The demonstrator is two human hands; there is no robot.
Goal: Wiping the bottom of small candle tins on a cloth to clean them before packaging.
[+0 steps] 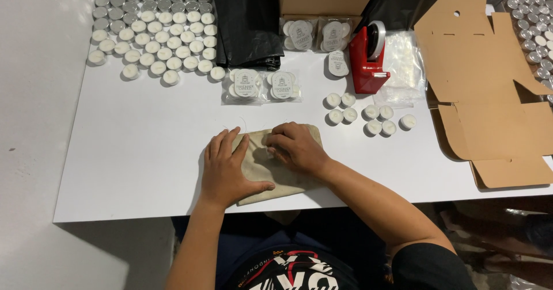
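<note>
The left hand (226,169) lies flat and open on a beige cloth bag (271,166), fingers spread. The right hand (296,147) is curled, its fingertips pressing down on the top of the bag. The bag lies under both hands, close to the front edge of the white table (138,152). There is bare room to the left. Small white candles (368,116) sit near, to the right. A red tape holder (367,59) stands behind them.
</note>
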